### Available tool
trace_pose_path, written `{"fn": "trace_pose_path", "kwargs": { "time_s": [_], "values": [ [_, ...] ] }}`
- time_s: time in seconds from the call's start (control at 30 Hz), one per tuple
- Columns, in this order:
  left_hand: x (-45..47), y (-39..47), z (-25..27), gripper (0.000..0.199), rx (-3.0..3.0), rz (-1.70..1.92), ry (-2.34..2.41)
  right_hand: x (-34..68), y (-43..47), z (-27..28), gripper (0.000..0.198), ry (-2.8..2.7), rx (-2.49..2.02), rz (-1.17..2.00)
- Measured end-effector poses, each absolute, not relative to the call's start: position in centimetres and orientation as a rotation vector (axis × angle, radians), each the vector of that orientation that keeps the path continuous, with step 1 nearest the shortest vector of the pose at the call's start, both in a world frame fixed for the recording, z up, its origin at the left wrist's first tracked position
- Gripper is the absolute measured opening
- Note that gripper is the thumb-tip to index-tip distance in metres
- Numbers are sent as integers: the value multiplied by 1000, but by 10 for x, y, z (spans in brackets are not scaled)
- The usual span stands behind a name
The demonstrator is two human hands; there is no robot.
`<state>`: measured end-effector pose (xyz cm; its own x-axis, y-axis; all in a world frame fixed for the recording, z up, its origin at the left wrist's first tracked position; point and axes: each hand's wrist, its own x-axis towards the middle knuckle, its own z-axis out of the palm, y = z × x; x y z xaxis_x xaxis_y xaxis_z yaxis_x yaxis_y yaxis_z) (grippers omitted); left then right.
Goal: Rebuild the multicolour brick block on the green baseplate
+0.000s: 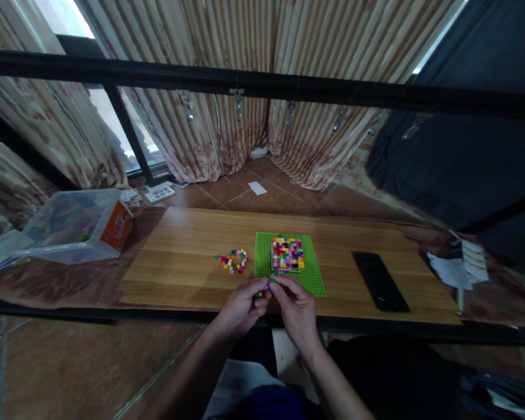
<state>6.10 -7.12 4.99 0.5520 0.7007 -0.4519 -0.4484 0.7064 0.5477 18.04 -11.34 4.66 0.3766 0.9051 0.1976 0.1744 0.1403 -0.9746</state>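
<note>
My left hand (pixel 242 304) and my right hand (pixel 296 303) meet over the near edge of the table, fingertips pinched together. Between them are small toy bricks (pixel 266 285), purple and green; how they join is too small to tell. More coloured bits show under the left fingers. Just beyond my hands lies a green baseplate (pixel 315 274), partly covered by the right hand. On it stands a block of many-coloured toy bricks (pixel 287 253). Left of the plate, a ring of small coloured bricks (pixel 234 261) lies on the wood, with a short tail pointing left.
A black phone-like slab (pixel 380 282) lies on the right of the wooden table (pixel 184 245). At the far left stands a clear plastic bin (pixel 79 233) with an orange label and some bricks. Papers (pixel 457 267) lie at the right. A black bar (pixel 262 79) crosses above.
</note>
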Motion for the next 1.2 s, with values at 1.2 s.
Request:
{"fn": "trace_pose_path", "kwargs": {
  "time_s": [1.2],
  "values": [
    [38,-46,35,24,516,618,846,271,-71,24,17,-1079,-1512,614]
  ]
}}
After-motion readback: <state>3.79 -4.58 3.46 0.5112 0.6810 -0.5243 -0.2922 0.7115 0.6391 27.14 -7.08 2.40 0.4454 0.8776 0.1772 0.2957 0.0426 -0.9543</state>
